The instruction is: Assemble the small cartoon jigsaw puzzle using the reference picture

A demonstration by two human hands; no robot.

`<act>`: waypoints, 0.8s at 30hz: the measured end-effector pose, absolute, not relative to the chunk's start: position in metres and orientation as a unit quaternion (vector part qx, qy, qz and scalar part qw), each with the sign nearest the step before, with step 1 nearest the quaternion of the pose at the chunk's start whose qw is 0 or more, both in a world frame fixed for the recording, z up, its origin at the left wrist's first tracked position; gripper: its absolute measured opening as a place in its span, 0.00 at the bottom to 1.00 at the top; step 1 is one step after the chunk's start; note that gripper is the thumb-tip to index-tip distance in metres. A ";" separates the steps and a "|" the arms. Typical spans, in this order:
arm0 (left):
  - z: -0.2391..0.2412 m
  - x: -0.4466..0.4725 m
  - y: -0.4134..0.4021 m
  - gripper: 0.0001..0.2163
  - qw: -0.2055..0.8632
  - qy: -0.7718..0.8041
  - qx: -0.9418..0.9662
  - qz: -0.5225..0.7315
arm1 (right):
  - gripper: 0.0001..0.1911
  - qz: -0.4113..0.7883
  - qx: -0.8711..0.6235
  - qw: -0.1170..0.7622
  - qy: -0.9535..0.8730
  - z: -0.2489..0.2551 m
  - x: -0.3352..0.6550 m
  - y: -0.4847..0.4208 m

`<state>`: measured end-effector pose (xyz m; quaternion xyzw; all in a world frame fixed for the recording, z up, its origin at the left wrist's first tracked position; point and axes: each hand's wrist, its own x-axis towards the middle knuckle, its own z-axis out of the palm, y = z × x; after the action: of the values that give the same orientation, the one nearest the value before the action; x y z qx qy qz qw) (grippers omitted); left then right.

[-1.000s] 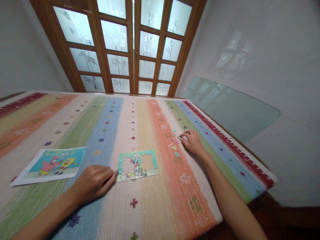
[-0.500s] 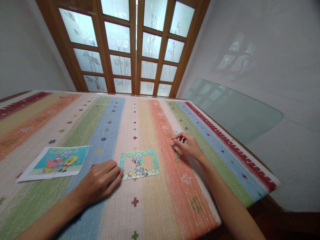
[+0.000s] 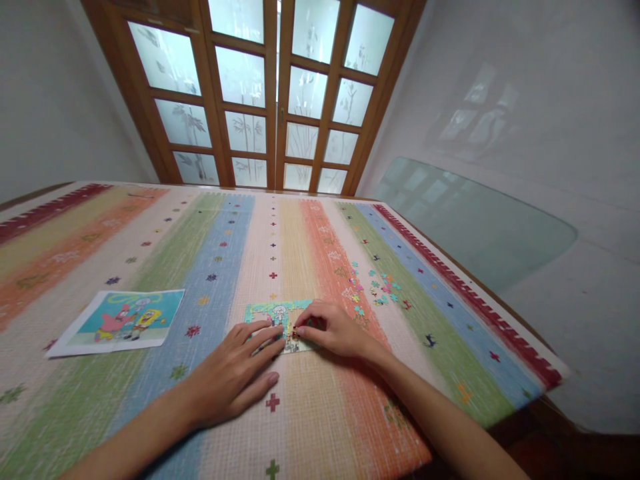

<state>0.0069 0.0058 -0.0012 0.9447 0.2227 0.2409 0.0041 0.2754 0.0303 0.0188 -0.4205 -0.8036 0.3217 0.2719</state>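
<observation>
- Head view: the partly built jigsaw puzzle (image 3: 280, 312) lies beneath the fingers of both hands.
- The left hand (image 3: 237, 370) has its grip spread over the puzzle's left part.
- The right hand (image 3: 340, 330) has its grip pinching a small puzzle piece (image 3: 295, 332) at the right part.
- Loose pieces (image 3: 386, 287) and a cartoon print (image 3: 133, 320) lie on the striped tablecloth (image 3: 310, 420).
- Frosted-glass doors (image 3: 272, 100) stand beyond.

Your left hand (image 3: 237, 367) and right hand (image 3: 337, 330) hide much of the puzzle (image 3: 279, 312); the pinched piece (image 3: 295, 331) and loose pieces (image 3: 386, 288) toward the right edge of the table (image 3: 290, 257) are too small to make out.
</observation>
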 end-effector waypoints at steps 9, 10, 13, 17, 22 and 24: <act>-0.004 0.006 0.006 0.25 0.043 0.227 0.949 0.213 | 0.03 0.308 -0.413 0.260 -0.817 0.016 0.270 0.029; -0.004 0.006 0.006 0.25 0.048 0.229 0.949 0.213 | 0.03 0.303 -0.413 0.258 -0.819 0.016 0.270 0.029; -0.005 0.005 0.007 0.26 0.054 0.230 0.948 0.213 | 0.03 0.285 -0.412 0.255 -0.827 0.016 0.270 0.029; -0.006 0.005 0.006 0.26 0.048 0.230 0.950 0.207 | 0.03 0.256 -0.406 0.262 -0.837 0.015 0.270 0.029; -0.006 0.005 0.006 0.27 0.056 0.233 0.948 0.209 | 0.03 0.232 -0.394 0.258 -0.851 0.011 0.270 0.030; -0.005 0.005 0.006 0.27 0.055 0.232 0.949 0.208 | 0.03 0.226 -0.392 0.261 -0.853 0.009 0.269 0.030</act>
<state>0.0054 0.0060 -0.0051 0.9486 0.2318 0.2081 0.0552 0.2693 0.0305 0.0088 -0.3925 -0.8526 0.2256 0.2609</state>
